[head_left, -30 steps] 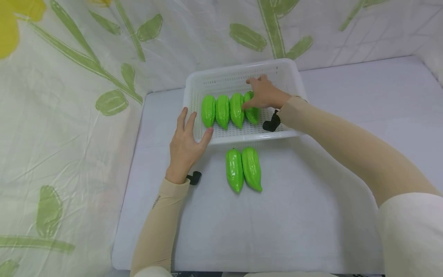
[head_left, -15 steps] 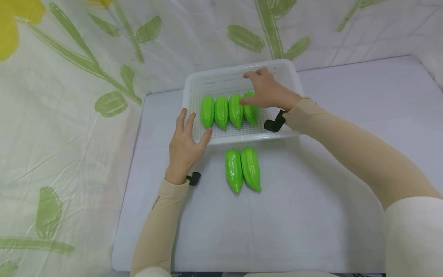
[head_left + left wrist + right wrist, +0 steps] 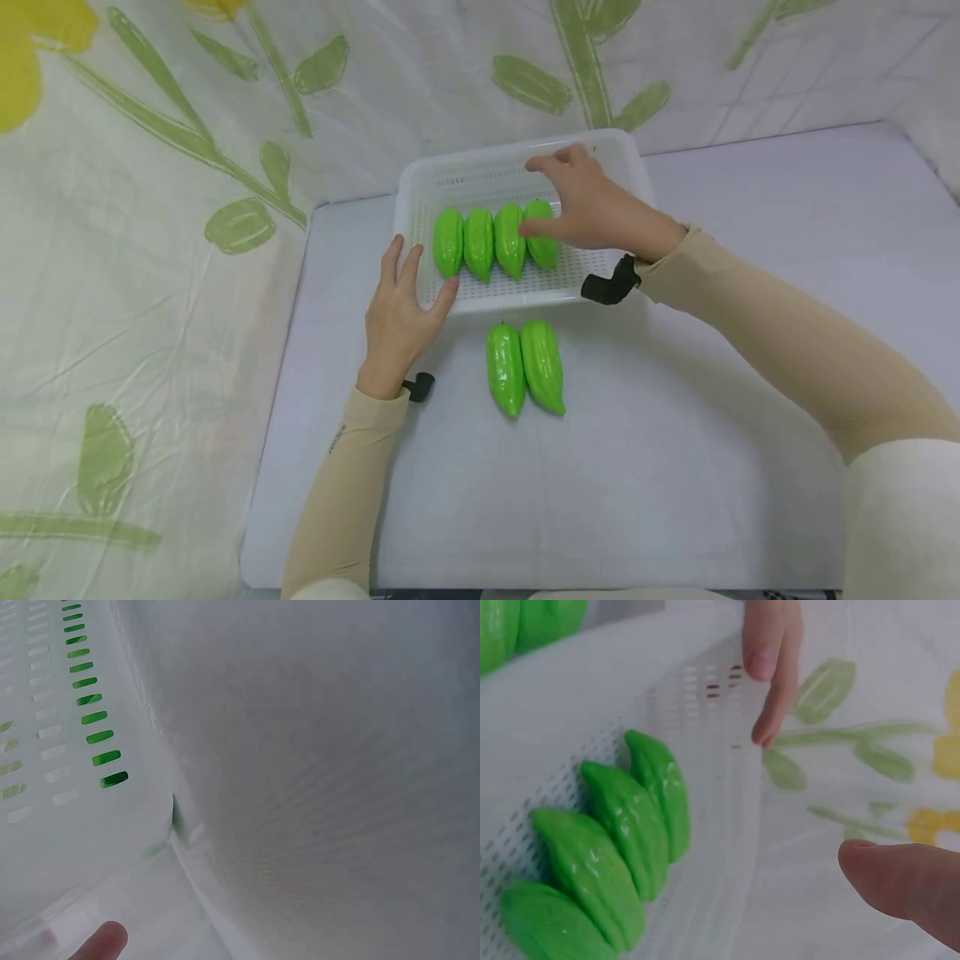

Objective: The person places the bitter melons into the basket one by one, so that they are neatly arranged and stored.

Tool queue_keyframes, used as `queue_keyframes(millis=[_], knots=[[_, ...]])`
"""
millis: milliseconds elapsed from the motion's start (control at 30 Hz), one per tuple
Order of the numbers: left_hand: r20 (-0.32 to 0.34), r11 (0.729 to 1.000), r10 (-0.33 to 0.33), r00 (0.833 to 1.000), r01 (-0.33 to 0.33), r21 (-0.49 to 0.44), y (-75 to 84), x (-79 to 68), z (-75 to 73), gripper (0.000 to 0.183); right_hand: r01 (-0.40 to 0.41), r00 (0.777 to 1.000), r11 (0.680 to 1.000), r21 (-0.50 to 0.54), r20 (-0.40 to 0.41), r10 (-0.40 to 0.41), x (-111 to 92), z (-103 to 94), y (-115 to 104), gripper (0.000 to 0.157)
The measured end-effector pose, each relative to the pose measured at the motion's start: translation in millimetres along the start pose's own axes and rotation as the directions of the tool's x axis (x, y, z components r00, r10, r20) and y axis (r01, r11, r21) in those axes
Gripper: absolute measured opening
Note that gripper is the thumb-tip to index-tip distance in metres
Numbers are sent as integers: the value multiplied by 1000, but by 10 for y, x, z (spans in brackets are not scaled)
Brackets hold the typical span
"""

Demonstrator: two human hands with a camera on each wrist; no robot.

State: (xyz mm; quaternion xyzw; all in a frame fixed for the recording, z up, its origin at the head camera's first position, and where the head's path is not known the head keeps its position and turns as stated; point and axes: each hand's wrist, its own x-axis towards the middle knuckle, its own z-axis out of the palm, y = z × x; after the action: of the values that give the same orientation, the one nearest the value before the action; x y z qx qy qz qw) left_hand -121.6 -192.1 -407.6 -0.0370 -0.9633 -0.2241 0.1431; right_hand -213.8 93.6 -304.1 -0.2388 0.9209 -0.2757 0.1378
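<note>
A white perforated plastic basket holds several glossy green, ridged, tapered vegetable-like pieces in a row. My left hand rests at the basket's front-left corner, its fingers spread along the rim; those straight fingers also show over the rim in the right wrist view. Above the basket's right half hovers my right hand, holding nothing, with thumb and fingers apart. From the head it partly covers the rightmost green piece. In the right wrist view its thumb is clear of the green pieces.
Two more green pieces, a left one and a right one, lie side by side on the white table in front of the basket. A floral-patterned curtain hangs behind and to the left.
My right hand has drawn back rightward and toward me from the rightmost green piece, which stays in the basket. My left hand stays at the corner.
</note>
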Motion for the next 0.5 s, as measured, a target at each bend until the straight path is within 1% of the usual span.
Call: queue_keyframes(millis=[300, 500], knots=[[-19, 1000, 5, 1000, -5, -7, 10, -7, -4, 78, 68, 996, 998, -9, -62, -69, -308, 49, -139, 85], [-27, 1000, 7, 1000, -7, -9, 13, -6, -2, 78, 123, 989, 992, 2, -80, -122, -494, 119, -192, 83]])
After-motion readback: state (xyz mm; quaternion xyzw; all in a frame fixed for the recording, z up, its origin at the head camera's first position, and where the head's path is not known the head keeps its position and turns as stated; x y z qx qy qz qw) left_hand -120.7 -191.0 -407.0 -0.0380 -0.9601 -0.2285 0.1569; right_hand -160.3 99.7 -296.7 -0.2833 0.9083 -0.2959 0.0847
